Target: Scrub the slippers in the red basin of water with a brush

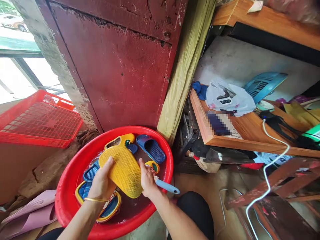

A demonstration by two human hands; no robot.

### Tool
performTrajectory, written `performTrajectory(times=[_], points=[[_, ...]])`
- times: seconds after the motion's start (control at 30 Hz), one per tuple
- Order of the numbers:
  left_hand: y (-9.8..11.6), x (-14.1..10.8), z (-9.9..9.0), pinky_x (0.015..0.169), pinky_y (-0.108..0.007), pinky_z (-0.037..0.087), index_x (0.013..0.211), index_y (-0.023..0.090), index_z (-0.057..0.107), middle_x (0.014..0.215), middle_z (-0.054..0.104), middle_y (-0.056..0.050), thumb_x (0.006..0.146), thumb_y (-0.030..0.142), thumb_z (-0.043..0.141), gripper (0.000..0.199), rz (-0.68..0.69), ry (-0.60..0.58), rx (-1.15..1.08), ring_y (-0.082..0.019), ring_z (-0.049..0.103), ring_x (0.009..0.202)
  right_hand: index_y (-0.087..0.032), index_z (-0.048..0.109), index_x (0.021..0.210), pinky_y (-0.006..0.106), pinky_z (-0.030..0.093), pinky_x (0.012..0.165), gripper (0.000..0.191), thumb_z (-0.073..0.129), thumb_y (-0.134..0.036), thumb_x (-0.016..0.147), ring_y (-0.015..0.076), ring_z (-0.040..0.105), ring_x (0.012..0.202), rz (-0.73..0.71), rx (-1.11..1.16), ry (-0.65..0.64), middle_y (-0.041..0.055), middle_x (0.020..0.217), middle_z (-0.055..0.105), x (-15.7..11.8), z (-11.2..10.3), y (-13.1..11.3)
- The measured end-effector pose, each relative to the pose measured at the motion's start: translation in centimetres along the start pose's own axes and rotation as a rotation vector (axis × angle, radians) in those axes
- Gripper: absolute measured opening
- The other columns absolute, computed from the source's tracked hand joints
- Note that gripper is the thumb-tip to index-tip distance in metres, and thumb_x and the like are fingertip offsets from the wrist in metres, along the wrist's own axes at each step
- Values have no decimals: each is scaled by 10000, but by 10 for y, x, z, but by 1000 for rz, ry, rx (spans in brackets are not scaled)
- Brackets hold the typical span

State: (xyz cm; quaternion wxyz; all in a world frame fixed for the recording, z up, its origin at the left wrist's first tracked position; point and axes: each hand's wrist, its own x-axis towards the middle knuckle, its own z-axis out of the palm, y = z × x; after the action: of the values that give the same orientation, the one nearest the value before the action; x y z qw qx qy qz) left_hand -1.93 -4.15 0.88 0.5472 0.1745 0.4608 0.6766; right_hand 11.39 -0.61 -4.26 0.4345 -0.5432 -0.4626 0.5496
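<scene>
Over a round red plastic basin (160,143) holding dark water, my left hand (101,181) grips a yellow slipper (122,171), its ridged sole facing up. My right hand (147,178) presses against the sole's right edge and appears to hold a brush with a pale blue handle (167,186); its head is mostly hidden. A gold bangle (95,200) circles my left wrist. In the basin lie a navy slipper (151,148), a yellow slipper with a duck figure (122,141), and a blue-and-yellow slipper (98,205).
A red plastic crate (40,120) leans left of the basin, beside a dented red metal panel (112,66). To the right stands a wooden shelf (225,133) with a white plastic bag (228,98) and a blue fan (265,86). A white cable (268,176) hangs down there.
</scene>
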Motion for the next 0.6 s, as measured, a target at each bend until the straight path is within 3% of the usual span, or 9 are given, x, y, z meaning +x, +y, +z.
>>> performTrajectory(times=[0.07, 0.17, 0.33, 0.5, 0.6], points=[[5, 1, -2, 824, -393, 627, 1121, 197, 682, 982, 773, -56, 721, 343, 774, 435, -7, 23, -59, -280, 734, 953, -236, 651, 768, 308, 500, 643, 555, 426, -721, 917, 226, 640, 763, 44, -52, 46, 46, 721, 663, -6, 3, 3], [3, 0, 1, 813, -333, 627, 1082, 198, 687, 906, 781, -18, 743, 256, 734, 348, 1, 118, -124, -233, 749, 894, -247, 644, 791, 305, 483, 669, 526, 398, -688, 935, 226, 619, 822, -28, -86, 19, 45, 764, 651, -18, 8, 3], [-7, -3, 10, 827, -308, 615, 1075, 228, 681, 915, 775, 24, 799, 301, 707, 287, 58, 168, -127, -197, 742, 888, -227, 561, 721, 274, 416, 611, 494, 428, -661, 917, 168, 492, 677, -188, -34, 0, -2, 700, 561, -31, 7, -7], [-15, 0, 9, 820, -294, 604, 1008, 220, 673, 883, 752, 38, 765, 310, 751, 270, 82, 203, -114, -174, 725, 839, -238, 452, 626, 260, 321, 558, 484, 440, -605, 941, 134, 376, 582, -322, -229, -94, -50, 565, 412, -23, -6, -8], [-20, 5, 2, 803, -271, 594, 1002, 214, 667, 955, 750, 18, 739, 338, 774, 310, 175, 243, -31, -178, 711, 875, -245, 431, 622, 264, 311, 542, 483, 416, -594, 956, 138, 378, 570, -332, -255, -143, -52, 543, 391, -15, -11, -2]])
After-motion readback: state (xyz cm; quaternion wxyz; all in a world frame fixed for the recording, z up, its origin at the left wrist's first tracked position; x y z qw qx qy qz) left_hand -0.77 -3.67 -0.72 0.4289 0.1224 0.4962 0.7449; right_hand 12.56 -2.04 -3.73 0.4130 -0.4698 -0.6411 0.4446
